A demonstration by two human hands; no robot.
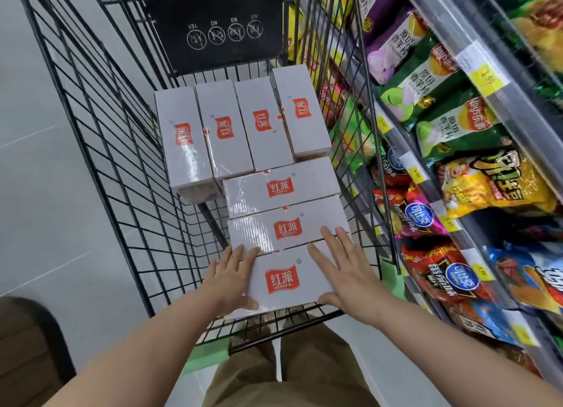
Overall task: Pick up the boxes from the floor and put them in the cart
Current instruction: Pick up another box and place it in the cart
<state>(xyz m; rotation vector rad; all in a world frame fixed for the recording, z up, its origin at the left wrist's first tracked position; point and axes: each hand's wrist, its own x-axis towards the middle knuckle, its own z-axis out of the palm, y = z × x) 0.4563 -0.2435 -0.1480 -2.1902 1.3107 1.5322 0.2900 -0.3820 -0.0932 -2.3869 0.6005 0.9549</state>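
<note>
Hands flat and spread, left hand [232, 271] and right hand [345, 268] steady the nearest white red-logo box [285, 280] in the wire cart [100, 150]; apparently squaring it against the stacked rows.

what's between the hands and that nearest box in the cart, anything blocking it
Nothing visible. The left hand and right hand already lie flat on the nearest box, which sits inside the cart against the next box.

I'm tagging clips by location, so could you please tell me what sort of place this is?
Most likely a supermarket aisle: a wire cart holding boxes, shelves of snack bags alongside, and yellow price tags on the shelf edges.
</note>
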